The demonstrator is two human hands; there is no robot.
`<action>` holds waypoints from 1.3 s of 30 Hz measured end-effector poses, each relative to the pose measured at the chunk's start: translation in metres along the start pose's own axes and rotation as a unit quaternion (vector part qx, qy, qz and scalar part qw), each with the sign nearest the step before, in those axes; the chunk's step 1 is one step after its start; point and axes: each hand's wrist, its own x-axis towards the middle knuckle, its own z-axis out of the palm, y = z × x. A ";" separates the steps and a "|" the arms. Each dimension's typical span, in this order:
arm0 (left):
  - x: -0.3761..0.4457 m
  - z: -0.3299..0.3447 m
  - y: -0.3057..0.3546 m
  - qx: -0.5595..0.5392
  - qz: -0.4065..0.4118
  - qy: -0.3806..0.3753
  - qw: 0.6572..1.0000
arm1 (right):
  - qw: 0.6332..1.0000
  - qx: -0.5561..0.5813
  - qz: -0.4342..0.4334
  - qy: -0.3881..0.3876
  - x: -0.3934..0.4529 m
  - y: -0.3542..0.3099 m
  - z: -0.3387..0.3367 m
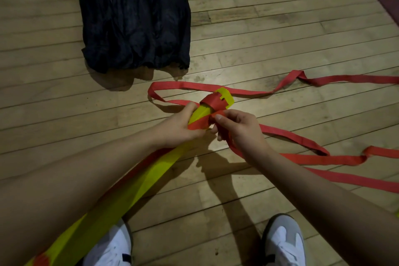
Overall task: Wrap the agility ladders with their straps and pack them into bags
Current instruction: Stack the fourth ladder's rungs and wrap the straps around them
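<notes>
The left hand is curled around the far end of a yellow bundle of ladder rungs, holding it slanted above the wooden floor. The right hand pinches the red strap between thumb and fingers just beside the bundle, where the strap already loops around the yellow tip. From that hand the strap runs down and off to the right, lying in loose, twisted lengths on the floor; another length curves out past the tip and trails away to the right edge. Beyond the hands, two dark bags lie side by side on the floor. Near the bottom edge are two white and grey shoes.
</notes>
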 end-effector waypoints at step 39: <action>0.038 -0.004 0.017 0.445 0.012 0.165 0.880 | 0.998 -0.020 0.063 0.018 0.012 -0.003 -0.007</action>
